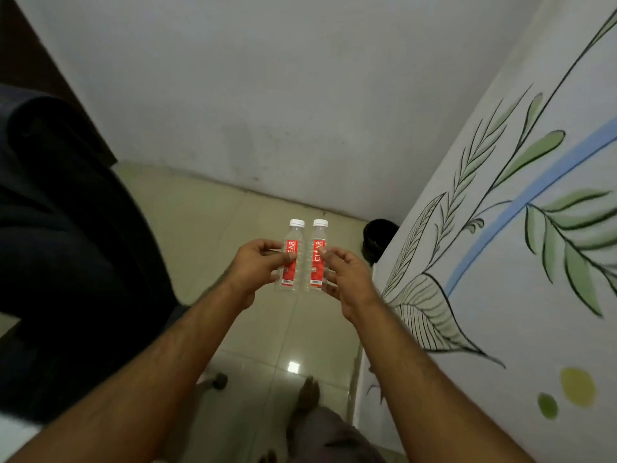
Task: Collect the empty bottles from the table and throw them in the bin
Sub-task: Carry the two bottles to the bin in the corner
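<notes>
I hold two small clear plastic bottles with red labels and white caps upright, side by side, over the tiled floor. My left hand grips the left bottle around its label. My right hand grips the right bottle the same way. Both bottles look empty. A black bin stands on the floor in the corner, ahead and to the right of the bottles, partly hidden behind the painted wall.
A white wall painted with green leaves and a blue stripe runs along my right. A dark office chair fills the left, one caster on the floor. A plain wall closes the corner ahead. My foot is below.
</notes>
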Motion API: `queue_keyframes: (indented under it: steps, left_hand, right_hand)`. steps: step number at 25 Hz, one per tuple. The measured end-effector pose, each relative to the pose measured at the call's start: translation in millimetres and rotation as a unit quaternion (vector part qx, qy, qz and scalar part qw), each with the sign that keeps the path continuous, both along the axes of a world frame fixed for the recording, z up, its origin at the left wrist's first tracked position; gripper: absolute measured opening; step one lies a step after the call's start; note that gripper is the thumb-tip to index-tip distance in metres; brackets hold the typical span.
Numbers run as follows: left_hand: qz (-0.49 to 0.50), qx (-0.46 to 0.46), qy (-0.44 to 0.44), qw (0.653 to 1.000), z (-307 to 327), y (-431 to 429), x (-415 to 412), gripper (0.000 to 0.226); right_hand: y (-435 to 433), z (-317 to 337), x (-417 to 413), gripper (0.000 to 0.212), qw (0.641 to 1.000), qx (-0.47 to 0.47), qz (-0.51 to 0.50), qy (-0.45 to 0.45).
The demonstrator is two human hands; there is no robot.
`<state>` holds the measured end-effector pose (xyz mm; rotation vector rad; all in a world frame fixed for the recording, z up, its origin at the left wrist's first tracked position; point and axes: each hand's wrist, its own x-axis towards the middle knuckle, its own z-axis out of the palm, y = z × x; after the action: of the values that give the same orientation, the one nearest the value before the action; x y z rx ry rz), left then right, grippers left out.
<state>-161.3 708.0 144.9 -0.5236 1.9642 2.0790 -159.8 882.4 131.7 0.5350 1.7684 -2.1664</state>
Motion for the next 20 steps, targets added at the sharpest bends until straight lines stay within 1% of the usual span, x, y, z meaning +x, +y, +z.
queue_keyframes:
  steps: [3, 6, 9, 10, 13, 16, 20]
  left_hand:
    - [-0.005, -0.006, -0.016, 1.0, -28.3, 15.6, -103.2, 0.029]
    - [-0.044, -0.026, -0.037, 0.998, -59.4, 51.3, -211.7, 0.029]
    - [-0.086, -0.04, -0.056, 0.994, -61.8, 89.7, -299.6, 0.027]
    - [-0.105, -0.046, -0.059, 0.992, -60.6, 104.6, -336.6, 0.027]
    - [-0.141, -0.065, -0.06, 0.986, -58.3, 136.8, -418.5, 0.027]
    - [-0.193, -0.093, -0.068, 0.974, -68.9, 168.6, -492.1, 0.025]
    - [-0.285, -0.138, -0.063, 0.947, -104.3, 226.1, -605.8, 0.023]
  right_hand:
    - [9.7, -28.5, -92.5, 0.032, 1.0, -0.005, -0.028, 0.001]
    - [40.5, -59.1, -188.2, 0.033, 0.998, -0.004, -0.067, -0.016]
    - [77.2, -71.0, -265.8, 0.036, 0.994, -0.001, -0.1, -0.045]
    - [91.2, -71.4, -297.9, 0.036, 0.991, 0.0, -0.12, -0.05]
    - [122.9, -68.8, -368.4, 0.035, 0.989, 0.019, -0.139, -0.049]
    - [148.3, -82.4, -428.8, 0.032, 0.984, 0.036, -0.161, -0.069]
    - [181.6, -120.8, -514.5, 0.03, 0.961, 0.035, -0.25, -0.115]
